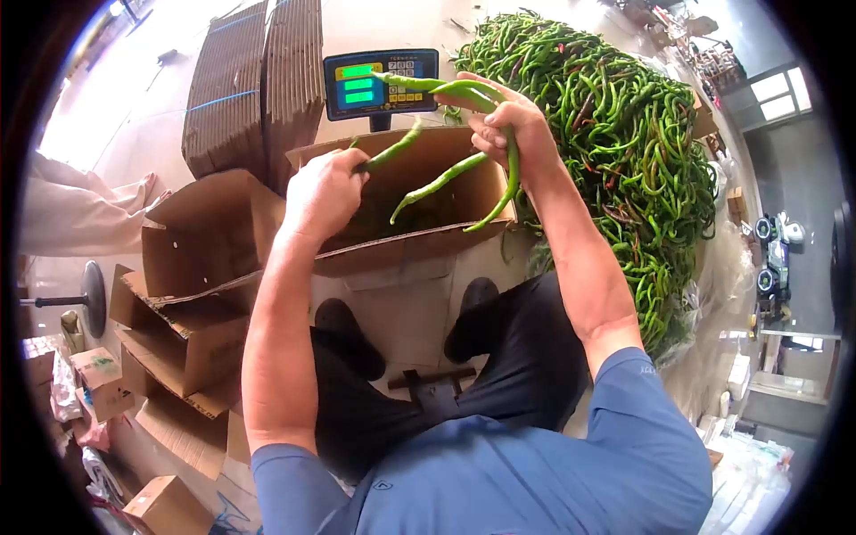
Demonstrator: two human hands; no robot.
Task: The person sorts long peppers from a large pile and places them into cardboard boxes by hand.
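Observation:
My left hand (pixel 323 192) is closed on the end of a long green chili pepper (pixel 392 150), which points up and to the right. Several more long green chili peppers (pixel 464 89) are gripped in my right hand (pixel 517 134); some stick out to the left and others hang down. Both hands are above an open cardboard box (pixel 401 239), whose inside is mostly in shadow. Just behind the box, a scale display (pixel 382 85) shows lit green readouts. To the right of my right hand lies a big heap of green chili peppers (pixel 615 134) with a few red ones.
Stacks of flattened cardboard (pixel 227 89) bound with blue straps stand at the back left. Open empty cartons (pixel 192 236) are piled left of my left arm. Clear plastic sheeting (pixel 713 276) edges the pepper heap. A small box (pixel 168 506) lies at the lower left.

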